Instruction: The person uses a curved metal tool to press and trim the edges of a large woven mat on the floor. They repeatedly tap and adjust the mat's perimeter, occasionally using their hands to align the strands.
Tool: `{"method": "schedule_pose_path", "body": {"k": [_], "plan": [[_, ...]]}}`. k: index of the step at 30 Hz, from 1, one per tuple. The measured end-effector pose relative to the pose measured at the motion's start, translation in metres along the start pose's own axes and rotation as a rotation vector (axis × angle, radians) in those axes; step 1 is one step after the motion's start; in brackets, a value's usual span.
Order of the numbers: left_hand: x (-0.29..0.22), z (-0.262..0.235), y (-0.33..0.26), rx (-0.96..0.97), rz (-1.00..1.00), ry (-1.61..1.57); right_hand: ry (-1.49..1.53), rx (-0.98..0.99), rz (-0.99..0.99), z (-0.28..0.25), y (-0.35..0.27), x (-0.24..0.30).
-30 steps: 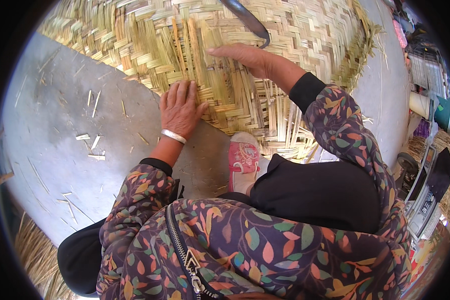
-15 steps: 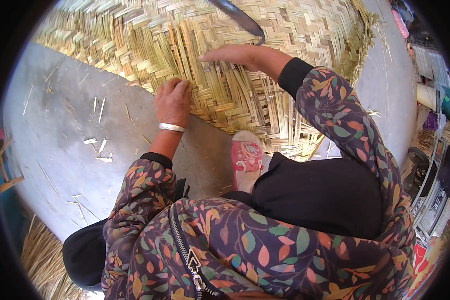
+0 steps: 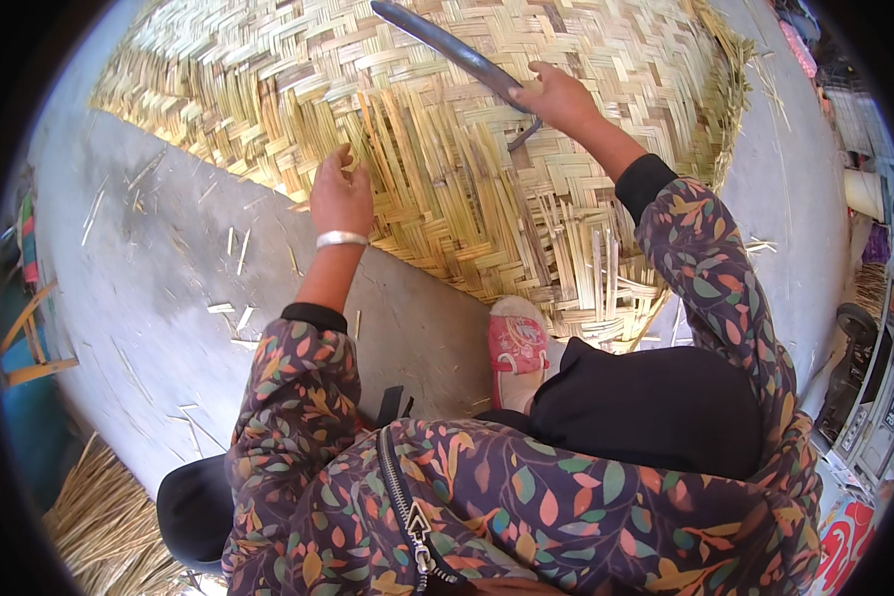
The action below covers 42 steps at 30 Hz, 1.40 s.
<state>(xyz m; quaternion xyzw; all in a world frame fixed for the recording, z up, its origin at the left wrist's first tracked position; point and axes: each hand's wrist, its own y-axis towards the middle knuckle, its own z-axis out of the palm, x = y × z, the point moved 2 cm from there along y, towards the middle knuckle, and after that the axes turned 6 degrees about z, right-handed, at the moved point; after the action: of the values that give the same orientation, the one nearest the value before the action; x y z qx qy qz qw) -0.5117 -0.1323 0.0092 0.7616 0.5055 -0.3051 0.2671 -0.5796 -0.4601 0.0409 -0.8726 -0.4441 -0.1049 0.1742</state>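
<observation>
A large mat [image 3: 387, 139] of pale woven strips, looking like split cane, lies on the floor in front of me. Over its near left edge my left hand [image 3: 341, 194], with a silver bangle at the wrist, is loosely bent, fingers apart and nothing seen in them. A long dark curved metal blade [image 3: 452, 50] rests on the mat, its thin hooked end toward me. My right hand [image 3: 561, 101] is at that end, thumb and forefinger apart; the thumb overlaps the blade, and whether it touches I cannot tell. Several loose strip ends [image 3: 601, 258] stick out along the mat's near right part.
Bits of cut strip [image 3: 243, 318] are scattered over the grey floor [image 3: 139, 288] to the left. A pile of straw-like stalks [image 3: 104, 526] lies at lower left. My foot in a red-and-white shoe [image 3: 518, 348] is by the mat's near edge. Clutter [image 3: 864, 328] lines the right side.
My right hand has moved away from the strips, up and right to the blade's hooked end. My left hand has lifted off the mat's edge and its fingers have loosened. The view has shifted.
</observation>
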Motion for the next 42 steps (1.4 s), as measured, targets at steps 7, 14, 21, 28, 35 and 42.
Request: {"method": "schedule_pose_path", "body": {"k": [7,14,21,28,35,42], "plan": [[0.013,0.009,0.064,0.483,-0.170,-0.034,-0.220,0.011,-0.222,0.020,-0.008,0.020],[0.008,0.016,0.080,0.429,-0.309,-0.341,-0.205,0.099,-0.196,0.007,0.005,0.037],[-0.008,0.006,0.071,0.601,-0.514,-0.493,0.223,0.160,-0.153,-0.017,-0.010,0.037],[-0.009,0.017,0.074,0.603,-0.255,-0.149,0.767,0.541,0.105,-0.054,-0.108,0.072],[0.007,0.012,0.060,0.427,-0.454,-0.447,0.687,0.905,0.101,-0.039,-0.156,0.088],[0.022,0.011,0.045,0.425,-0.591,-0.900,0.341,0.850,-0.053,-0.041,-0.137,0.087]]}}
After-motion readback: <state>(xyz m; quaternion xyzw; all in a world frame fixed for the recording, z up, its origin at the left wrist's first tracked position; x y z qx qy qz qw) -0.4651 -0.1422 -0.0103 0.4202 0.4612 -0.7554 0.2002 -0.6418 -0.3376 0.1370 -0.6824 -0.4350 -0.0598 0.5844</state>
